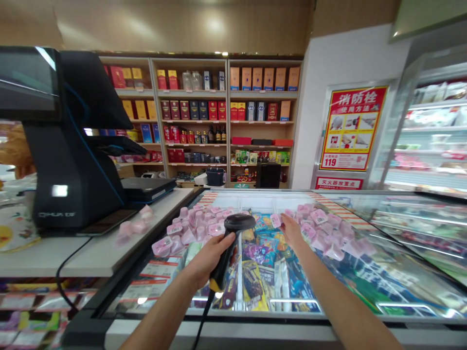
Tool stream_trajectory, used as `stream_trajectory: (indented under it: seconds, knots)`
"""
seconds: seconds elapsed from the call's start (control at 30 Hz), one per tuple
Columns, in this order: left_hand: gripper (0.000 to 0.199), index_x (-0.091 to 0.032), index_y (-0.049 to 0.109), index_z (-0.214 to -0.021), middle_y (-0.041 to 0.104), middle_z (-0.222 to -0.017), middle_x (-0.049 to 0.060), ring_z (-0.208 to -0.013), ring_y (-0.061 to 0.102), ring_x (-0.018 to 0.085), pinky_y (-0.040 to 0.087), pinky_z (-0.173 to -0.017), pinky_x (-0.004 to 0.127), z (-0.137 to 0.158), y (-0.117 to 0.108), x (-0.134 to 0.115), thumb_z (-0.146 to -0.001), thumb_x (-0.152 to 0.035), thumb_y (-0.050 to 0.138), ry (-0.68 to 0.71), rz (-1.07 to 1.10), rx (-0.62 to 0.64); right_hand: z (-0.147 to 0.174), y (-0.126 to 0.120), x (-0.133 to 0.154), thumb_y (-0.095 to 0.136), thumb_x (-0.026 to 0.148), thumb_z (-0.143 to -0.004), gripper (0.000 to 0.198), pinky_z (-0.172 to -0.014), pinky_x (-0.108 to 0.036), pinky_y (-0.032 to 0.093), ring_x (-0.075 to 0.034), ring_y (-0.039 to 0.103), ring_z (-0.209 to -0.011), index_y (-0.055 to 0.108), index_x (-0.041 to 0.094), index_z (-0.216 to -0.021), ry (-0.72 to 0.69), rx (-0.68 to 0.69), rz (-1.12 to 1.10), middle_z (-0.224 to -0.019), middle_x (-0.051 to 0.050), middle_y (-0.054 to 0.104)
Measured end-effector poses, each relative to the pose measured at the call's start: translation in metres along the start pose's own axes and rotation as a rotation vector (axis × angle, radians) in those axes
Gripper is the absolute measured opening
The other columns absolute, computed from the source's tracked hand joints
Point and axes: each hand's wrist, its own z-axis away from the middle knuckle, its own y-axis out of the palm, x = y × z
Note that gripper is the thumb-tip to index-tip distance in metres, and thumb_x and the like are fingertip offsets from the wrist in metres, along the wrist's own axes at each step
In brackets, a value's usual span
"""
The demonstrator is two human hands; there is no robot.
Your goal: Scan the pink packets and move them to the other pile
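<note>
My left hand (206,257) is wrapped round the handle of a black barcode scanner (240,222) with yellow trim, and a cable trails down from it. The scanner's head points toward the right. With its fingers closed, my right hand (292,232) holds a small pink cup (276,220) bearing a white label, just right of the scanner. A pile of similar pink cups (199,224) lies left of the scanner on the freezer's glass top (255,304). Another pile of pink cups (324,228) lies beyond my right wrist. Colourful ice cream packets (257,282) show through the glass.
On the left counter (105,255) stands a black checkout scale (73,160), with a few pink cups (136,227) beside it. Wall shelves (226,97) hold boxes and bottles at the back. A lit display fridge (434,131) stands at the right.
</note>
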Motion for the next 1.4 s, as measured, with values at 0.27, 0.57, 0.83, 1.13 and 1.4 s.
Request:
stream_trajectory:
  seconds: [0.27,0.57,0.83,1.13,1.4]
  knots:
    - [0.028,-0.013,0.053,-0.063,0.056,-0.057,0.001,-0.048,0.050,0.009,0.038,-0.048,0.021,0.007,0.003,-0.005,-0.067,-0.041,0.052,-0.013,-0.052,0.028,-0.003,0.000,0.009,0.047,0.031,-0.064,0.012,-0.072,-0.028,0.046,-0.015,0.057,-0.079,0.050,0.021,-0.068,0.136,0.007,-0.589,-0.070,-0.001,0.061]
    - [0.027,-0.014,0.051,-0.065,0.055,-0.056,-0.001,-0.048,0.049,0.008,0.039,-0.050,0.021,-0.001,-0.005,-0.002,-0.067,-0.041,0.052,-0.018,-0.026,-0.037,-0.002,0.016,0.009,0.048,0.034,-0.063,0.025,-0.063,-0.029,0.046,-0.014,0.057,-0.069,0.053,0.018,-0.081,0.098,-0.045,-0.404,-0.071,-0.001,0.060]
    - [0.029,-0.013,0.051,-0.068,0.056,-0.057,0.000,-0.049,0.050,0.009,0.038,-0.047,0.020,-0.008,-0.015,-0.001,-0.066,-0.042,0.052,-0.013,-0.054,-0.136,0.009,0.054,0.021,0.040,0.023,-0.069,0.031,-0.082,-0.031,0.037,-0.019,0.052,-0.090,0.054,0.014,-0.095,-0.116,-0.084,0.457,-0.095,-0.009,0.059]
    - [0.023,-0.014,0.053,-0.069,0.055,-0.058,-0.001,-0.053,0.053,0.010,0.041,-0.052,0.020,-0.012,-0.020,0.003,-0.063,-0.037,0.057,-0.041,0.014,-0.167,0.012,0.110,0.021,0.027,0.012,-0.075,0.037,-0.086,-0.024,0.034,-0.015,0.048,-0.098,0.051,0.012,-0.103,-0.210,0.126,0.605,-0.104,-0.008,0.055]
    - [0.022,-0.014,0.053,-0.067,0.056,-0.057,0.000,-0.052,0.054,0.010,0.042,-0.050,0.021,-0.016,-0.018,0.005,-0.062,-0.036,0.058,-0.052,0.036,-0.156,0.002,0.056,0.025,0.035,0.011,-0.070,0.042,-0.090,-0.029,0.028,-0.017,0.039,-0.107,0.044,0.009,-0.111,-0.356,0.002,0.777,-0.115,-0.011,0.047]
